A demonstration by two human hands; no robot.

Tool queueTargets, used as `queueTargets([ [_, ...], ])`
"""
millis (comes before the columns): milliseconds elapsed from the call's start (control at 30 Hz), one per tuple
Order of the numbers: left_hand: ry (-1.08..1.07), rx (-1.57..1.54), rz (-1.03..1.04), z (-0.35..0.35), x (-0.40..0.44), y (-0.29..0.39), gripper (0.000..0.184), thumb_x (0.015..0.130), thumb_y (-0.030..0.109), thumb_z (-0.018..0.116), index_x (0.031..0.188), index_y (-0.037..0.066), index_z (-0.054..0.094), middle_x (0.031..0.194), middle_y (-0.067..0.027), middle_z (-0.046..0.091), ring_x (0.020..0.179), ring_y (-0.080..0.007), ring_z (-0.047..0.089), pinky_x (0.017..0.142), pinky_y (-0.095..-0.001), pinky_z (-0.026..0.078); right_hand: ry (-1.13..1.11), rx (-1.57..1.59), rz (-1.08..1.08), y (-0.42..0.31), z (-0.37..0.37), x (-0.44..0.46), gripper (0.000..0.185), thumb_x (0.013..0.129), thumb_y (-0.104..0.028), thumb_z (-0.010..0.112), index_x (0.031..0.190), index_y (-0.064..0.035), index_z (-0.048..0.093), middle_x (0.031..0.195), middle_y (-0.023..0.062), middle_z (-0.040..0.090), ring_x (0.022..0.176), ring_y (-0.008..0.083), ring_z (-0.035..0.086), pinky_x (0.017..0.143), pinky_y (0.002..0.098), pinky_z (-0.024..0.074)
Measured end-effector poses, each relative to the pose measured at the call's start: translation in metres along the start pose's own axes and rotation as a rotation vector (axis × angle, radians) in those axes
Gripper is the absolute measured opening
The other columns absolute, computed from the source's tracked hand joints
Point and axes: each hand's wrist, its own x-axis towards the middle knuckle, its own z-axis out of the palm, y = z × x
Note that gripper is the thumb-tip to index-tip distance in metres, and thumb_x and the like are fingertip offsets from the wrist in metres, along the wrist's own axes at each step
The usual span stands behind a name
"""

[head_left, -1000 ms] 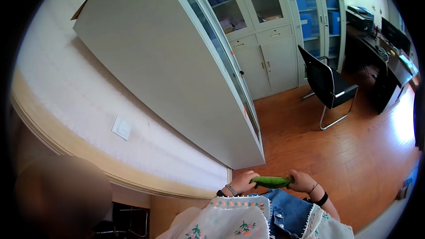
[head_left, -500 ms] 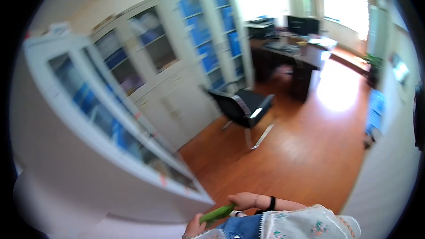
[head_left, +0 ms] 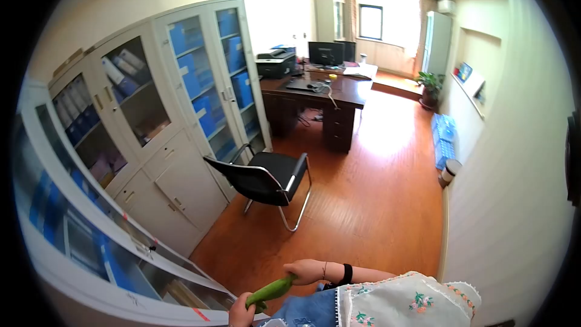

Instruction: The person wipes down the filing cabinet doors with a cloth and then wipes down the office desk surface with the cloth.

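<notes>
A long green object, perhaps a rolled cloth or a pod (head_left: 271, 290), is stretched between my two hands low in the view. Its lower left end is gripped by my left hand (head_left: 241, 310), partly cut off by the bottom edge of the view. My right hand (head_left: 304, 271) holds the upper right end, fingers closed round it. A bracelet and a black band are on my right wrist. Embroidered white cloth (head_left: 411, 303) and blue denim (head_left: 305, 309) lie just below the hands.
Glass-door cabinets (head_left: 163, 157) line the left side. A black chair (head_left: 266, 175) stands ahead, before a dark desk (head_left: 339, 94) with monitors and a printer (head_left: 276, 63). Along the right wall are a potted plant (head_left: 430, 88), blue packs (head_left: 443, 139) and a bin (head_left: 449, 172).
The view has swung right, bringing the desk, window and right wall into sight. The hands and the green object now appear further left and tilted; both hands still hold it.
</notes>
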Motion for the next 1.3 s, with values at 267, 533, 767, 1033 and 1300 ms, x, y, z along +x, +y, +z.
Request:
queueTargets([
  [267,-0.125,-0.086,-0.126,-0.003,-0.001,-0.05,0.034,0.081,0.013,0.058,0.114,0.006,0.052,0.106,-0.0167,0.058,0.095,-0.0293,0.055,0.084,-0.0343,0.041,-0.151,0.024,-0.078,0.004,-0.021,0.058,0.029,0.069,-0.017,0.061,0.095,-0.006,0.051,0.08,0.0161,0.061,0.076,0.0355,0.06,0.064,0.0439,0.0451],
  [533,0.072,-0.155,-0.362,-0.026,0.017,0.002,0.032,0.084,0.013,0.056,0.115,0.005,0.051,0.104,-0.0148,0.058,0.096,-0.0269,0.054,0.086,-0.0349,0.041,-0.28,0.002,-0.238,0.004,-0.058,0.113,0.038,0.068,-0.016,0.061,0.104,-0.0084,0.049,0.09,0.0144,0.062,0.084,0.0342,0.06,0.071,0.0428,0.0457],
  [767,0.157,-0.164,-0.357,-0.025,0.032,0.004,0.034,0.081,0.009,0.053,0.114,0.002,0.05,0.103,-0.016,0.057,0.094,-0.0269,0.054,0.085,-0.0356,0.041,-0.376,0.006,-0.454,0.014,-0.069,0.146,0.048,0.068,-0.021,0.065,0.112,-0.0059,0.053,0.095,0.0176,0.061,0.09,0.036,0.057,0.077,0.0431,0.0458],
  [1033,0.535,-0.134,-0.523,-0.034,0.003,0.056,0.041,0.083,0.013,0.051,0.122,0.004,0.047,0.11,-0.0171,0.055,0.101,-0.03,0.052,0.09,-0.0375,0.039,-0.443,-0.102,-0.717,-0.014,-0.037,0.194,0.036,0.064,-0.028,0.067,0.093,-0.0081,0.064,0.103,0.0141,0.056,0.1,0.0328,0.051,0.081,0.043,0.0448],
  [1300,0.673,-0.066,-0.519,-0.026,-0.085,0.061,0.041,0.085,0.009,0.05,0.125,0.001,0.048,0.119,-0.0166,0.054,0.11,-0.0248,0.05,0.094,-0.0353,0.037,-0.567,-0.247,-0.92,-0.098,-0.013,0.221,0.031,0.062,-0.03,0.066,0.087,-0.0114,0.067,0.1,0.0136,0.055,0.093,0.0332,0.055,0.078,0.0424,0.046],
])
